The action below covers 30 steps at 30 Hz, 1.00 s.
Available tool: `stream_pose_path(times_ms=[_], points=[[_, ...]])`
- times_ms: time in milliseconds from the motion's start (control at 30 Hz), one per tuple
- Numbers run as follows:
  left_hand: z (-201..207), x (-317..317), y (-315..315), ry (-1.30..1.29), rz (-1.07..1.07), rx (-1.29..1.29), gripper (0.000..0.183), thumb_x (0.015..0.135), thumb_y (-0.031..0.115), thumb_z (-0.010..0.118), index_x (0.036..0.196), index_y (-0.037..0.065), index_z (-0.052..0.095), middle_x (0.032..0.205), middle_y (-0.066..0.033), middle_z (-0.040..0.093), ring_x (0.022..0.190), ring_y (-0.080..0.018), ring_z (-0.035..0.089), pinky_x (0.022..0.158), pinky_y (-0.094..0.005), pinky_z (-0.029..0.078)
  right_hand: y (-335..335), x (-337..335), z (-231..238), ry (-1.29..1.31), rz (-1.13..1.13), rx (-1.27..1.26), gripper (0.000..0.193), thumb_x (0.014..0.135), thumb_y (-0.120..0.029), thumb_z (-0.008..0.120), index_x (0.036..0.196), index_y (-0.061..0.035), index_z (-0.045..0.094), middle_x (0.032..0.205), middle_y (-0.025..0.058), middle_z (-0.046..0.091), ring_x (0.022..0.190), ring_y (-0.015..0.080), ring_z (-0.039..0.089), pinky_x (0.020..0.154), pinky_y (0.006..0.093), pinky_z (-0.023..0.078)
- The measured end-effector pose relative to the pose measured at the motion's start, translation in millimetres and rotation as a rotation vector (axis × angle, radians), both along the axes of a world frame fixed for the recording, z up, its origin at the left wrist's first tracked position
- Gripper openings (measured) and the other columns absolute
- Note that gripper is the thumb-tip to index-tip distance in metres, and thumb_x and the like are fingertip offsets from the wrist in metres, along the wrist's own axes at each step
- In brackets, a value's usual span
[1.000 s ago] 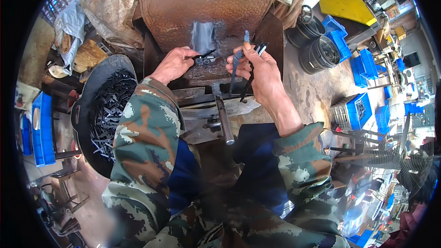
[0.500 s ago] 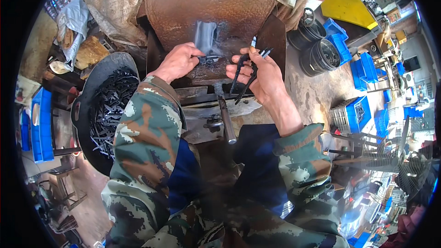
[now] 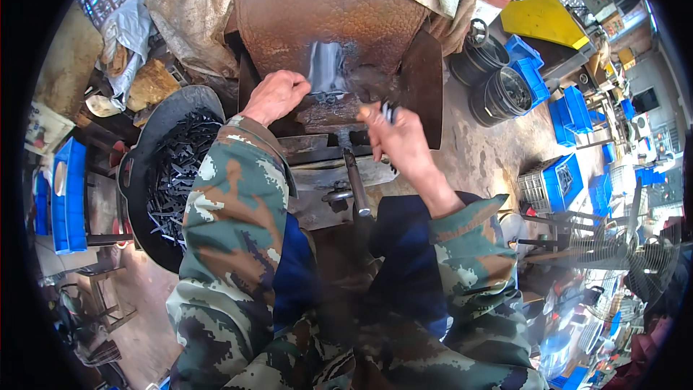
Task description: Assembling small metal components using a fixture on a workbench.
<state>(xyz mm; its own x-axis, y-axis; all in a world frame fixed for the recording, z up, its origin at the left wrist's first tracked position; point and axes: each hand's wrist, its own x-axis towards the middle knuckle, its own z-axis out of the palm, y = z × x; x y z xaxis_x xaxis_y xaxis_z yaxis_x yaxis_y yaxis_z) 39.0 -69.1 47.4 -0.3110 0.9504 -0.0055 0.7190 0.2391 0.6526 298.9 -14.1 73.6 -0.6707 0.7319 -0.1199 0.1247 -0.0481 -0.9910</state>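
Note:
My left hand (image 3: 278, 96) is closed in a pinch at the left of a pale grey, streaked upright band (image 3: 326, 66) in the rusty brown machine housing (image 3: 289, 18). Whatever its fingertips hold is hidden. My right hand (image 3: 404, 143) is partly smeared by motion, its fingers curled on dark metal pieces (image 3: 388, 113) with a silvery end showing. A dark blur hangs just above that hand. Below and between my hands, a metal bar (image 3: 356, 184) juts toward me from the machine. To the left, a black tub (image 3: 137, 206) holds many dark, flat metal pieces (image 3: 180, 173).
Black buckets (image 3: 491, 105) stand on the floor at the right, beside blue bins (image 3: 530, 72). Farther right are a white crate with a blue bin (image 3: 559, 180) and a caged fan (image 3: 650, 267). Blue trays (image 3: 68, 195) stand at the far left. Sacking (image 3: 191, 11) drapes the housing.
My right hand has turned over and moved slightly down and left, its fingers curling in around the dark pieces. The left hand has drawn slightly left, and its dark strip no longer shows clearly.

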Motion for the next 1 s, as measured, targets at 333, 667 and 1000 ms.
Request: stream_pose_path(times_ms=[333, 667, 1000], points=[[-28, -22, 1, -0.052, 0.182, -0.116, 0.04, 0.092, 0.041, 0.057, 0.114, 0.01, 0.072, 0.114, -0.018, 0.069, 0.112, -0.0371, 0.062, 0.096, -0.0437, 0.048, -38, 41, -19, -0.288, 0.443, 0.904, 0.045, 0.078, 0.002, 0.065, 0.121, -0.0088, 0.063, 0.135, 0.0077, 0.058, 0.116, 0.0329, 0.06, 0.089, 0.0421, 0.055], [-5, -4, 2, -0.094, 0.35, 0.097, 0.037, 0.091, 0.04, 0.058, 0.108, 0.011, 0.072, 0.108, -0.0189, 0.07, 0.108, -0.0388, 0.063, 0.09, -0.046, 0.05, -30, 27, -10, -0.105, 0.32, 0.929, 0.045, 0.075, 0.007, 0.066, 0.117, -0.0062, 0.064, 0.125, 0.0119, 0.064, 0.11, 0.0345, 0.063, 0.088, 0.0397, 0.055], [4, -2, 7, -0.149, 0.525, 0.622, 0.029, 0.09, 0.029, 0.059, 0.1, 0.005, 0.073, 0.102, -0.0195, 0.065, 0.1, -0.0365, 0.063, 0.088, -0.0436, 0.049, 7, -58, 18, 0.097, -0.124, 0.353, 0.022, 0.09, -0.014, 0.072, 0.108, -0.0026, 0.066, 0.092, 0.0045, 0.066, 0.06, 0.01, 0.059, 0.046, 0.0252, 0.052]])
